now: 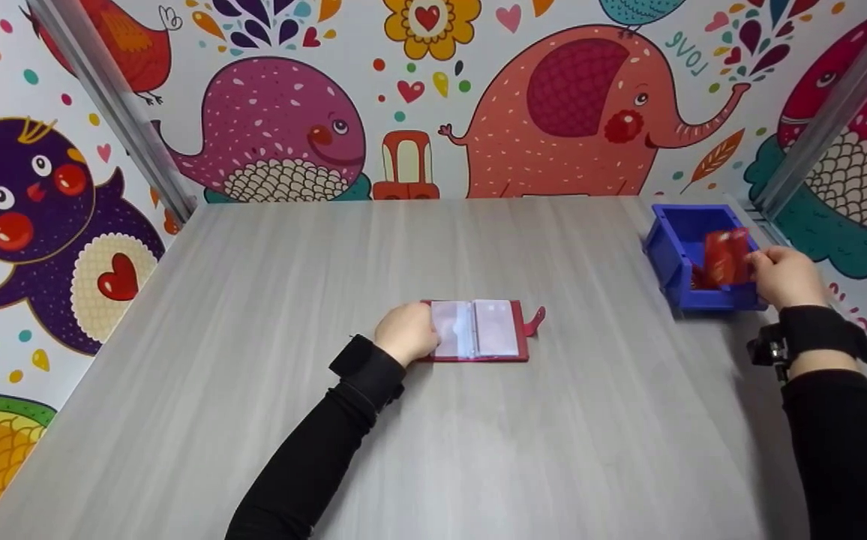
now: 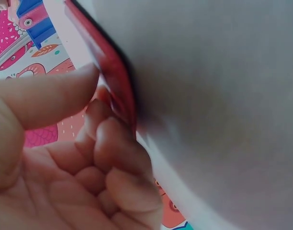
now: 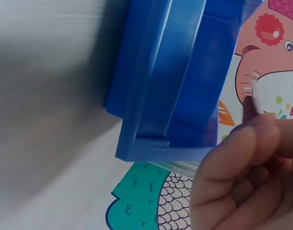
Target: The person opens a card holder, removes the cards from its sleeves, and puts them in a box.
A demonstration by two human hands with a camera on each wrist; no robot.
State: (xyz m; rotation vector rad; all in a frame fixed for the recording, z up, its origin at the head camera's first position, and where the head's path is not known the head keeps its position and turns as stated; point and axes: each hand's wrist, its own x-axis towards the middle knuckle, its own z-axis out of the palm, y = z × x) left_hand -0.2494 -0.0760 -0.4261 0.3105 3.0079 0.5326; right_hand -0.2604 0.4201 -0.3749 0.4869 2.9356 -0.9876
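Currently I see the left hand (image 1: 407, 334) gripping the left edge of an open red booklet (image 1: 495, 328) on the table (image 1: 591, 427). Well apart, the right hand (image 1: 790, 277) pinches a red card (image 1: 726, 257) above the blue bin (image 1: 670, 261).

Most likely a lab fitted out for recording: a pale wood-grain table (image 1: 591, 435) lies beneath the left hand (image 1: 407, 334) and right hand (image 1: 790, 277), cartoon-printed panels (image 1: 568, 112) wall it in beyond and on both sides of them, metal posts (image 1: 103, 97) mark the corners, and black straps (image 1: 827, 328) circle the wrists.
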